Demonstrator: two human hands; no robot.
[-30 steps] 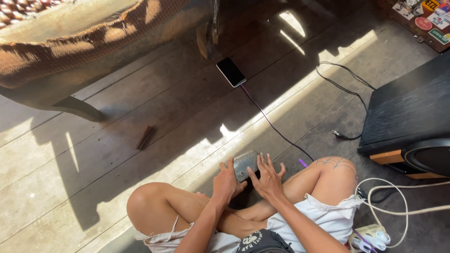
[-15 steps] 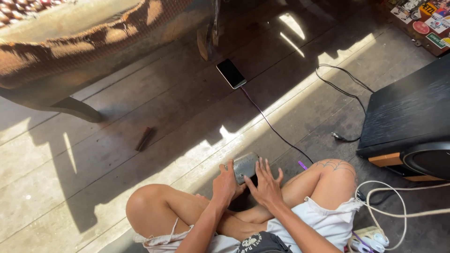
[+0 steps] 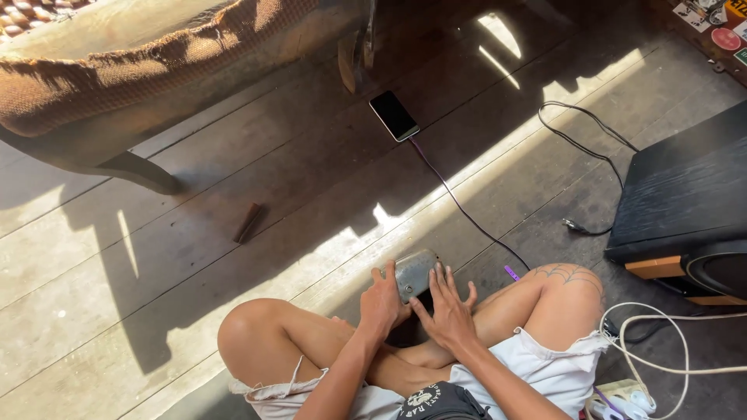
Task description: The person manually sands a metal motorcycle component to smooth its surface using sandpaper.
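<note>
Low in the middle of the frame I see the left hand (image 3: 381, 299) curled against the left edge of a small grey rounded case (image 3: 415, 272), its fingers (image 3: 379, 274) pressed together along that side, thumb tucked toward the underside. The right hand (image 3: 447, 311) lies just beside the case's right edge with its fingers (image 3: 440, 280) spread flat and fanned, fingertips touching the case; whether it grips I cannot tell. The case sits on the plank floor (image 3: 194, 295) right at the crossed shins, between the two bare knees. Above it the floor opens wide: a sunlit band runs diagonally from lower left toward upper right, with only a small brown stick (image 3: 249, 222) lying well apart at centre left. A phone (image 3: 394, 116) lies at upper centre, and its dark cable (image 3: 467, 214) trails down to just right of the case, a boundary on that side. A black speaker cabinet (image 3: 685, 194) closes off the right edge, and a wicker bench (image 3: 140, 78) fills the upper left. White cord (image 3: 669, 342) loops at lower right beside the knee.
</note>
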